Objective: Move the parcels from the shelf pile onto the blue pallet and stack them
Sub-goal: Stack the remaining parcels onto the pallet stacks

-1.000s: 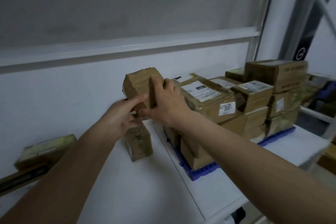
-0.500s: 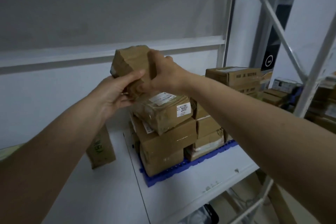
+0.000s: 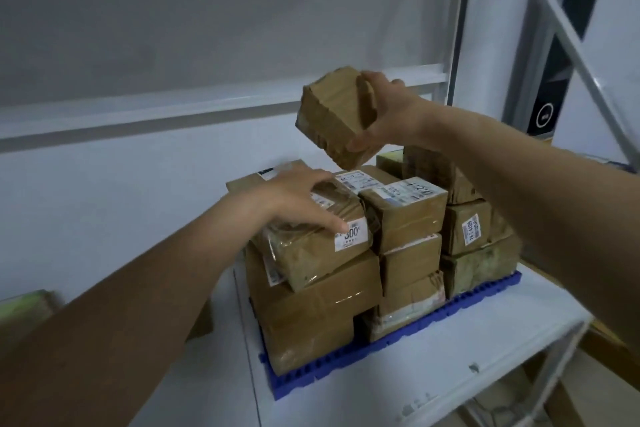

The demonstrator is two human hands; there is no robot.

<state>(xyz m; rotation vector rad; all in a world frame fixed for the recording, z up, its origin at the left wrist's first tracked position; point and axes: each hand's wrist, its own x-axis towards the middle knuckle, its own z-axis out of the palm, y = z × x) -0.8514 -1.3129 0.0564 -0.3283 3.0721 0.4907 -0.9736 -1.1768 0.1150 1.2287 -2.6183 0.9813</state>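
My right hand (image 3: 388, 114) grips a small brown taped parcel (image 3: 332, 114) and holds it tilted in the air above the stack. Below it, several brown parcels are stacked in layers on the blue pallet (image 3: 398, 333), which lies on the white shelf (image 3: 433, 374). My left hand (image 3: 298, 198) rests with spread fingers on the top-left parcel (image 3: 311, 246), the one with a white "300" sticker. Beside that parcel stands a labelled box (image 3: 405, 208).
A white wall and a horizontal rail run behind the stack. Grey diagonal shelf struts (image 3: 571, 45) stand at the right. At the far left edge a greenish parcel (image 3: 24, 308) lies on the shelf. A brown parcel (image 3: 201, 322) shows partly behind my left forearm.
My left hand has let go of the small parcel and dropped onto the top-left parcel of the stack. My right hand alone has carried the small parcel rightward above the stack.
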